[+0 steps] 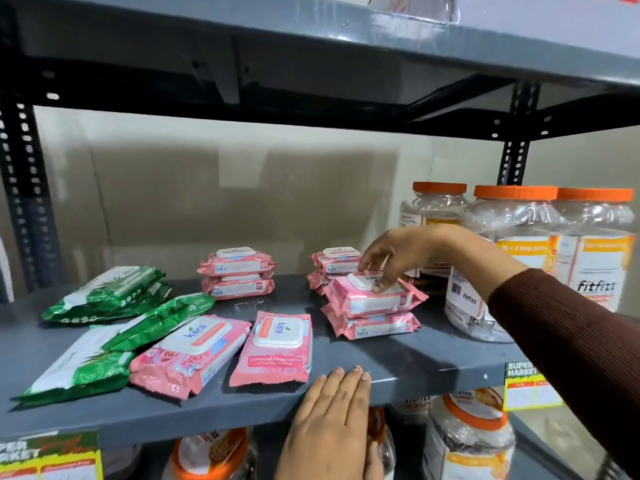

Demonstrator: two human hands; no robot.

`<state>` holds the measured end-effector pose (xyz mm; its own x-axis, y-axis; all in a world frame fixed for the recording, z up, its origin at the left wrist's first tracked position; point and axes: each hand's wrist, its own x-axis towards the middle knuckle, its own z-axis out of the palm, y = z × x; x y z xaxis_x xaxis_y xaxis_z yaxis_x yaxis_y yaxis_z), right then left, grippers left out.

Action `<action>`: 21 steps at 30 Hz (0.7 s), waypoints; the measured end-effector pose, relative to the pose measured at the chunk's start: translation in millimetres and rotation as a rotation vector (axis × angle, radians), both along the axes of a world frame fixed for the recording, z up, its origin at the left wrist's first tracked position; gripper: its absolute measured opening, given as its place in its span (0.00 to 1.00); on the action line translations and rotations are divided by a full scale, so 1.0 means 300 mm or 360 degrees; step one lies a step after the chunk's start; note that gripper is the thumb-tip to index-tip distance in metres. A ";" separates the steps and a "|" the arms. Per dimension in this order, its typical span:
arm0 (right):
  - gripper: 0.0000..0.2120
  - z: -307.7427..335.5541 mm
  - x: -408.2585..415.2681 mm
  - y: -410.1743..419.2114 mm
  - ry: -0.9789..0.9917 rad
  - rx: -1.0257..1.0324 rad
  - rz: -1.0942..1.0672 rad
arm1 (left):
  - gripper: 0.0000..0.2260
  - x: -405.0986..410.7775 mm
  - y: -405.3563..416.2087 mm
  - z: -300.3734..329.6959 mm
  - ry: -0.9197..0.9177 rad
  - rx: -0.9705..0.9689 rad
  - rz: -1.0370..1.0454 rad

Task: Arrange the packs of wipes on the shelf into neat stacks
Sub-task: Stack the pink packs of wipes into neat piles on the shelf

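The right hand [388, 261] reaches in from the right, fingertips [377, 287] spread loosely on the lid of the top pink pack [372, 294], which sits slightly skewed on a two-high stack near the shelf's [415, 362] right side; whether it pinches the lid or only presses is hard to tell. The left hand [332, 420] lies flat and open on the near edge. These packs look light, soft and slick-wrapped, so a grip across the long sides beside the stiff lid seems safest. Two loose pink packs [273, 348] lie near centre, green packs [110, 296] sprawl at left, and two more pink stacks stand farther back. Orange-lidded jars [516, 230] crowd the right
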<state>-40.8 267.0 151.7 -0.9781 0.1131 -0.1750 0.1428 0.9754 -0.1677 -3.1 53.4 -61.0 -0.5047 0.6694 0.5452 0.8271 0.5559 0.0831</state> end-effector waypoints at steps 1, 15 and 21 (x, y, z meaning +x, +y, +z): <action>0.28 -0.002 -0.001 -0.010 0.0044 0.0014 -0.0050 | 0.31 -0.002 -0.001 0.001 -0.0004 -0.0015 0.0008; 0.20 -0.007 0.016 0.000 0.0472 -0.0031 -0.0234 | 0.29 -0.005 -0.013 0.003 -0.0028 -0.0039 -0.0020; 0.29 -0.055 0.067 0.080 0.0201 -0.0282 0.0102 | 0.30 -0.004 -0.013 0.003 -0.0053 -0.0063 -0.0032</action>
<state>-20.6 291.1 135.1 -0.9977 0.0281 -0.0624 0.0482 0.9356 -0.3498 -4.2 49.5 -60.2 -0.5084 0.7003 0.5012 0.8353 0.5424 0.0894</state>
